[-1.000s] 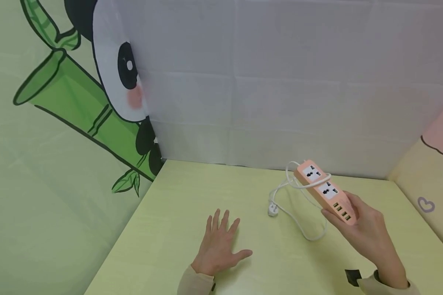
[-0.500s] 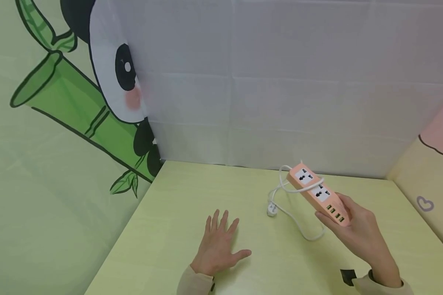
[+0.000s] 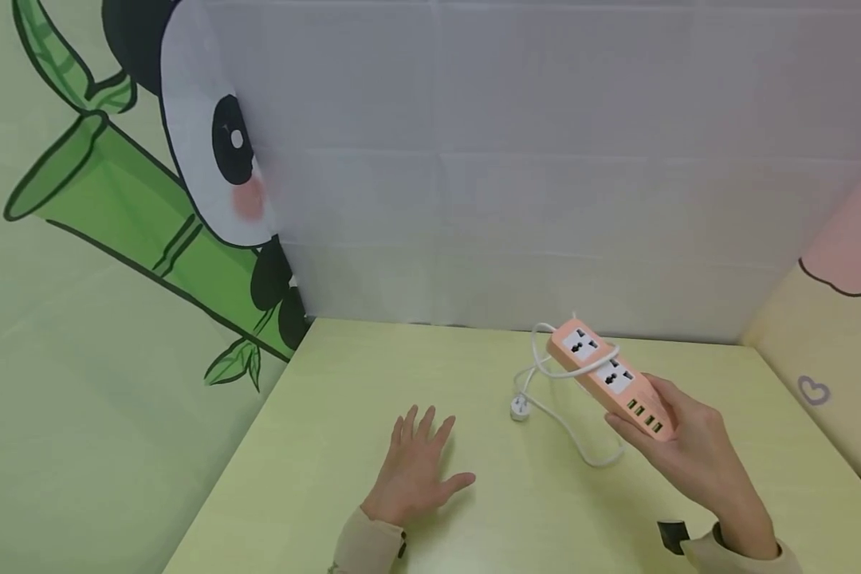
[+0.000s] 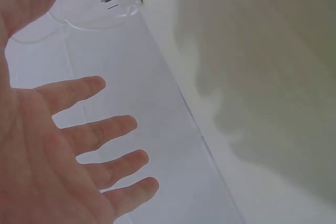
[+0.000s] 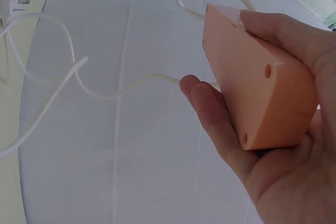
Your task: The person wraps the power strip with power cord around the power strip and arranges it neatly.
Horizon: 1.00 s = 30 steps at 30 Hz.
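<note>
Your right hand (image 3: 696, 446) grips the near end of a peach-coloured power strip (image 3: 614, 383), with the thumb along one side and the fingers curled round the other. You hold the strip up over the right half of the table (image 3: 316, 446), slanted so that its far end points forward and to your left. Its two white sockets (image 3: 579, 344) and the row of four small ports (image 3: 645, 416) face up toward you, and your right wrist view shows its plain underside with screw holes.

The white cord (image 5: 48, 100) passes in a loop across the front of the strip, then trails down in loose curves to the left. At its end is the white plug (image 3: 520, 409), between your two hands but nearer the strip, prongs showing; whether it hangs or rests on the table, you cannot tell.

Your left hand (image 3: 409, 474) holds nothing: it is palm down, fingers straight and spread, thumb out toward the right, well apart from the strip. A shadow lies on the table beside it.

A small dark patch (image 3: 670, 536) sits just beside your right sleeve (image 3: 739, 554). The back wall (image 3: 531, 159) is pale grey; the left wall (image 3: 64, 319) carries a green bamboo drawing (image 3: 143, 215), and the right one a purple heart (image 3: 814, 391).
</note>
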Tool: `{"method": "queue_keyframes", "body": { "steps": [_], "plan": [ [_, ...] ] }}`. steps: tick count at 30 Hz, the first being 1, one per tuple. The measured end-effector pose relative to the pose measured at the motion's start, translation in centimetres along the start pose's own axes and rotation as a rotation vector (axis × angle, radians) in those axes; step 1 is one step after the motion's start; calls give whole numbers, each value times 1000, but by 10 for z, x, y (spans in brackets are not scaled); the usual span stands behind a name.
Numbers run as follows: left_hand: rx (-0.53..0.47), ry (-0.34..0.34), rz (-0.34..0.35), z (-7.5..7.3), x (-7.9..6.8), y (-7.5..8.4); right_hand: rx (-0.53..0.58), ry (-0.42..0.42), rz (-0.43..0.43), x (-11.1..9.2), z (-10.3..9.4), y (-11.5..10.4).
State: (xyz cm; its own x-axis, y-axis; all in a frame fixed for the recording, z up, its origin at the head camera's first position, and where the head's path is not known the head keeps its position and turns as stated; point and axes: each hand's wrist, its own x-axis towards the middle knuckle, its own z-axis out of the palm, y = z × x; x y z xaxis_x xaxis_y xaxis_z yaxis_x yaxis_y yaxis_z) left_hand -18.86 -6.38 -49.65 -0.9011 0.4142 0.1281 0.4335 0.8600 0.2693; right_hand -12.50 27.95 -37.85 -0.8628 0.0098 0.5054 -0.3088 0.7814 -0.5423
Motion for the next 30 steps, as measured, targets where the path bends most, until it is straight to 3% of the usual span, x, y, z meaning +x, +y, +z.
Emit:
{"method": "queue_keyframes", "body": {
  "steps": [6,16,24,30],
  "plan": [
    [9,10,85,-14,16,-1,3,14,-22,0,-4,-3],
    [-8,75,148,-52,72,6,37,12,-48,-5,-8,-10],
    [-103,35,202,-68,116,30,70,12,-62,-11,-9,-14],
    [-197,-20,254,-64,146,52,93,7,-93,-10,-8,-16]
  ]
}}
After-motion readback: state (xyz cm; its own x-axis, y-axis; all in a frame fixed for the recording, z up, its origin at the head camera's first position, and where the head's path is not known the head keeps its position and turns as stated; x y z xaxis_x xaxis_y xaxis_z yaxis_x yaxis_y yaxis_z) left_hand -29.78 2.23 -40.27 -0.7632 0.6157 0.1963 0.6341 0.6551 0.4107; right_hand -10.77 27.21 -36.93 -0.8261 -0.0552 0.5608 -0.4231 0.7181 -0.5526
